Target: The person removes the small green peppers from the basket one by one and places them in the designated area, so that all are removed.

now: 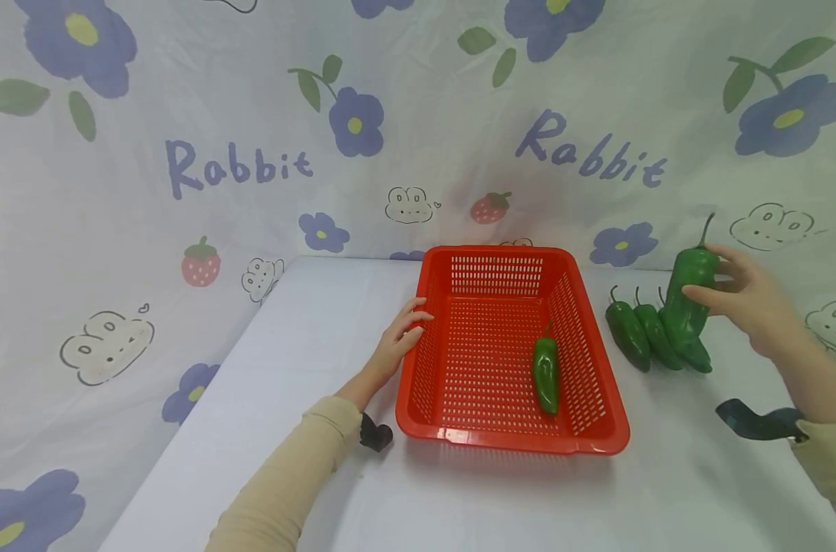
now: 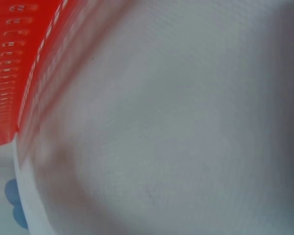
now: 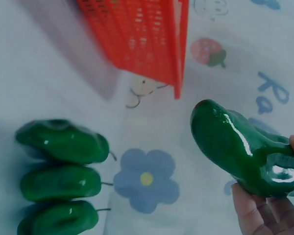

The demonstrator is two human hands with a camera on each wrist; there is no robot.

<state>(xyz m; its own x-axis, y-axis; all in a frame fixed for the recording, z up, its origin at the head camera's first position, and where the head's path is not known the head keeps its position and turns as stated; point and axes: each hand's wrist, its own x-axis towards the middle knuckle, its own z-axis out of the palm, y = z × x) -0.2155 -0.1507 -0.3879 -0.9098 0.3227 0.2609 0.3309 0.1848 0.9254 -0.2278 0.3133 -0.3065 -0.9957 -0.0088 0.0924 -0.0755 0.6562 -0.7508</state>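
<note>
My right hand grips a green pepper around its upper body, with its stem pointing up. In the right wrist view the held pepper is raised apart from three others lying side by side, one of them the outer pepper. From the head, the held one overlaps part of that row, where the leftmost pepper shows fully. My left hand rests on the left rim of a red plastic basket, fingers extended over the edge. Inside the basket, toward its right side, lies one green pepper.
A white cloth-covered table carries everything. Behind it hangs a patterned curtain with flowers and rabbits. Dark straps hang at both wrists, one strap near the right sleeve. The basket's perforated wall stands left of the pepper row.
</note>
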